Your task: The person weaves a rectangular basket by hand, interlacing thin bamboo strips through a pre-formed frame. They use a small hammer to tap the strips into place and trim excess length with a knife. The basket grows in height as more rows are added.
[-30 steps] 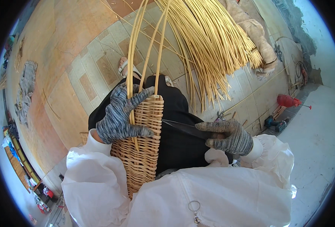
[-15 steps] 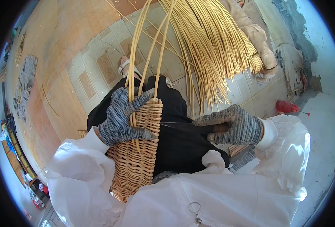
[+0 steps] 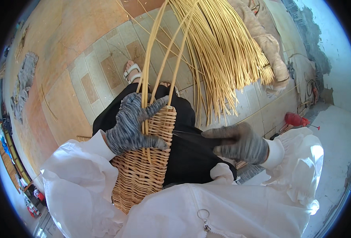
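A tan wicker panel [image 3: 141, 176], woven in close rows, slants across my lap. My gloved left hand [image 3: 133, 125] lies over its upper part, thumb and fingers closed around it and some long rattan canes [image 3: 149, 63] that rise out of the weave. To the right, my gloved right hand [image 3: 242, 142] is closed on an awl with a thin metal spike [image 3: 185, 132]. The spike points left toward the panel's right edge; whether the tip touches it I cannot tell. Motion blurs this hand, and its fingers hide most of the handle.
A large bundle of loose rattan canes [image 3: 227, 55] lies on the tiled floor ahead, beside a rolled beige cloth [image 3: 271, 51]. A red object with a thin rod [image 3: 296, 119] sits at right near the wall. Grey cloth [image 3: 24, 85] lies far left.
The panel and my left hand have shifted slightly right in the picture. My right hand has moved a little down and left, still with the awl.
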`<state>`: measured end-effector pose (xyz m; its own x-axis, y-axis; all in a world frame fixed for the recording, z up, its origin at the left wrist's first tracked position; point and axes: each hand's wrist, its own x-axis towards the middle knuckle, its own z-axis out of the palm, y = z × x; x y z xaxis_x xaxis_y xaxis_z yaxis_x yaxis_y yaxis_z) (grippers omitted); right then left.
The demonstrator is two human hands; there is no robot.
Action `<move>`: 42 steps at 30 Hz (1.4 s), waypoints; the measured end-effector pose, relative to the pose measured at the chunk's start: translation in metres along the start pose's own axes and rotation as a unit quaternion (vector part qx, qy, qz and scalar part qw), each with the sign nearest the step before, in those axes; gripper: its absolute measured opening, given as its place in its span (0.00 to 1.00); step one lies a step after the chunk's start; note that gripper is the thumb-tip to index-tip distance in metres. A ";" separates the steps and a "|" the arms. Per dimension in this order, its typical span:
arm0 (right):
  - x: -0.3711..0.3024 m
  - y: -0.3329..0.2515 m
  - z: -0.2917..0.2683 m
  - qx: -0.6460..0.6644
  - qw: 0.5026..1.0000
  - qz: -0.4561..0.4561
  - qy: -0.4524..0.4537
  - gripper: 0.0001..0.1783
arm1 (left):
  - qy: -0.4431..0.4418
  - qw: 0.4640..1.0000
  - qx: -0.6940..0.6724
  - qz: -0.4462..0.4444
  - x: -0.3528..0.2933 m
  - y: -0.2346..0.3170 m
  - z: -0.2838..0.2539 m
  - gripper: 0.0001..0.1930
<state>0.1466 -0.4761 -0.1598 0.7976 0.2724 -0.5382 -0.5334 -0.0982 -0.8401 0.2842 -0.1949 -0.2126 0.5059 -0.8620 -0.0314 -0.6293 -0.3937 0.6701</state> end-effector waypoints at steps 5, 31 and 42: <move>0.004 -0.016 -0.009 -0.288 0.949 -0.126 -0.014 0.22 | -0.002 1.000 0.014 -0.003 0.002 0.004 -0.002 0.50; 0.024 0.014 0.005 -0.182 0.970 -0.158 -0.001 0.22 | -0.049 0.998 0.001 -0.037 0.000 -0.001 -0.003 0.53; 0.032 -0.010 -0.011 -0.051 0.992 0.049 -0.102 0.24 | -0.052 0.997 0.043 -0.039 0.005 0.005 0.003 0.53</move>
<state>0.1804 -0.4767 -0.1697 0.6646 0.4434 -0.6014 -0.5662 -0.2263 -0.7926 0.2815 -0.2026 -0.2115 0.4943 -0.8543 -0.1604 -0.6407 -0.4828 0.5970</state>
